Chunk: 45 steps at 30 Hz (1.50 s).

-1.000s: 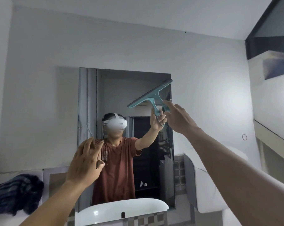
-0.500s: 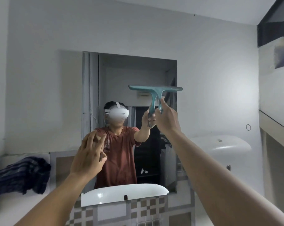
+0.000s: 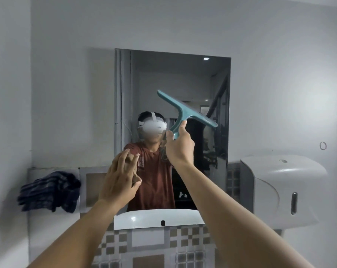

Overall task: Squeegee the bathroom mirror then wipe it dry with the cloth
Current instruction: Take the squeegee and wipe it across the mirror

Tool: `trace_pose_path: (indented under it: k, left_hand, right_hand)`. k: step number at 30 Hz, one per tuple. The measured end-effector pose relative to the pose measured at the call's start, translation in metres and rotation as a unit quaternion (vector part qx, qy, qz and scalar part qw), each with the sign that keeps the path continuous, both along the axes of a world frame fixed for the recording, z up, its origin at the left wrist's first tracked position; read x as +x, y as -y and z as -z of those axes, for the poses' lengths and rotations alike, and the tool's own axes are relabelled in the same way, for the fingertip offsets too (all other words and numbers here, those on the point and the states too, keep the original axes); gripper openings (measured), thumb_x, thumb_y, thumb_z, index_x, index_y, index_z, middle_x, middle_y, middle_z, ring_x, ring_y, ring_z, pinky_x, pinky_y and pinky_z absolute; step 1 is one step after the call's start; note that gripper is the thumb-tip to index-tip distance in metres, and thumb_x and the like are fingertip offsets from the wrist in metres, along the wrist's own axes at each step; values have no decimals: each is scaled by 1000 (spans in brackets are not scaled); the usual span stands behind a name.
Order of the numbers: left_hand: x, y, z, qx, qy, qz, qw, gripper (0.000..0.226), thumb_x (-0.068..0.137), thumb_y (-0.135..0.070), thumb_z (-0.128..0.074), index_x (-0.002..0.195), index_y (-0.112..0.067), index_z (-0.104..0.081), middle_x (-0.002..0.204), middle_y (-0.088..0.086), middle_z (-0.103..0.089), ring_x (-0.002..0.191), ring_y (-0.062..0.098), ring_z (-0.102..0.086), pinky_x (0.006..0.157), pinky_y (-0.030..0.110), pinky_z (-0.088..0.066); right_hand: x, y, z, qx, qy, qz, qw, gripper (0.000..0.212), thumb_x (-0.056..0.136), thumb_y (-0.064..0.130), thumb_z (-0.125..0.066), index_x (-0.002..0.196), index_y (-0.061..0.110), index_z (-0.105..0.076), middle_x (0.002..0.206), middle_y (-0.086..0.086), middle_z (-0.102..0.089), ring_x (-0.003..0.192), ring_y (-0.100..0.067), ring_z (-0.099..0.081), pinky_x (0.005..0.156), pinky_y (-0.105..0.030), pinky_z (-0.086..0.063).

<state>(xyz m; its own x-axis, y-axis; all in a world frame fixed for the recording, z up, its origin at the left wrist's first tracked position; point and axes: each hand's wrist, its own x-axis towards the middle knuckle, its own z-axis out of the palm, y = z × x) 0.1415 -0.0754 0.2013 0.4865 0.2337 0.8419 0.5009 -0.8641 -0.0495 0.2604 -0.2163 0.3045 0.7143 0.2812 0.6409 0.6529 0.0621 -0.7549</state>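
Note:
The rectangular mirror [image 3: 183,74] hangs on the grey wall straight ahead and reflects a person in a headset. My right hand [image 3: 180,147] grips the handle of a teal squeegee [image 3: 185,111], whose blade tilts down to the right in front of the mirror's middle. My left hand [image 3: 119,180] is raised before the mirror's lower left corner, fingers loosely spread, holding nothing. A dark checked cloth [image 3: 47,191] lies crumpled on the ledge at the left.
A white dispenser [image 3: 283,190] is mounted on the wall right of the mirror. A white sink rim [image 3: 158,217] shows below the mirror, above checked tiles [image 3: 185,240]. The white ledge [image 3: 53,221] runs along the left wall.
The squeegee has moved down and left across the mirror, its blade turning from tilted up-right to level to tilted down-right. My view has shifted, bringing the mirror to centre. My left hand stays raised.

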Motion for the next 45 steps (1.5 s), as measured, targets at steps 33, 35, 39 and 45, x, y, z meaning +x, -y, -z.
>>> trace_pose_path:
  k: [33,35,39,45]
  left_hand:
    - [-8,-6,15,55,0,-20,998,106,54,-37,-98,143,-6,-50,142,16,-43,132,36,-50,88,38,-59]
    - [-9,-7,15,61,-1,-15,998,107,53,-36,-98,143,-6,-50,141,17,-45,131,36,-50,91,39,-58]
    - [-8,-9,15,72,11,-2,997,108,51,-36,-99,142,-3,-50,140,15,-45,130,32,-45,94,37,-55]
    - [-10,-12,13,55,31,12,998,78,76,-37,-84,139,-2,-53,138,14,-53,127,31,-53,84,34,-60]
  right_hand:
    - [-1,10,13,-173,281,92,939,55,102,27,-48,152,43,-34,110,0,-57,79,-22,-62,64,-42,-57]
    - [6,19,8,-193,294,95,931,55,101,26,-49,152,42,-34,111,0,-56,83,-22,-61,66,-37,-55]
    - [18,36,-4,-240,331,111,906,59,100,21,-49,153,40,-34,116,-4,-54,96,-27,-62,75,-40,-53]
    - [39,49,-16,-260,376,146,877,60,99,20,-48,153,43,-33,116,-4,-54,107,-27,-57,91,-43,-47]
